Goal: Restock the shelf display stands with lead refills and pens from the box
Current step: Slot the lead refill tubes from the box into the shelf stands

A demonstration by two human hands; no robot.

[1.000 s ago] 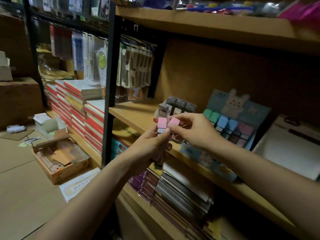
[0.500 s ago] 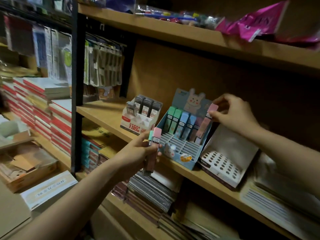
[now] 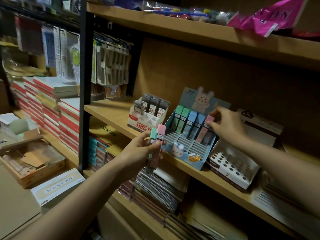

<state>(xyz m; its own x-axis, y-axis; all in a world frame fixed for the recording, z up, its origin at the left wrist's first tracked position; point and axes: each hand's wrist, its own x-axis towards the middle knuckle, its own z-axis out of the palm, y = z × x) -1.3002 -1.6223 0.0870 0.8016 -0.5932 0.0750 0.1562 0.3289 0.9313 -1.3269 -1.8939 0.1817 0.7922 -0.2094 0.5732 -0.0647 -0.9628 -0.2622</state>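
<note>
Two refills (image 3: 155,146) in left hand (image 3: 138,153); right hand (image 3: 226,125) pinches one pink refill (image 3: 205,129).

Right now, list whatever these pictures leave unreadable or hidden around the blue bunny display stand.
Head view only:
- Pink-capped lead refill case: top covered by the right hand.
- Small label print on the pink and mint refill cases gripped by the left hand: too small.
- White perforated pen stand: partly behind the right forearm.

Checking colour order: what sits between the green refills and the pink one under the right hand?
Head view: two blue lead refills stand between them.
</note>
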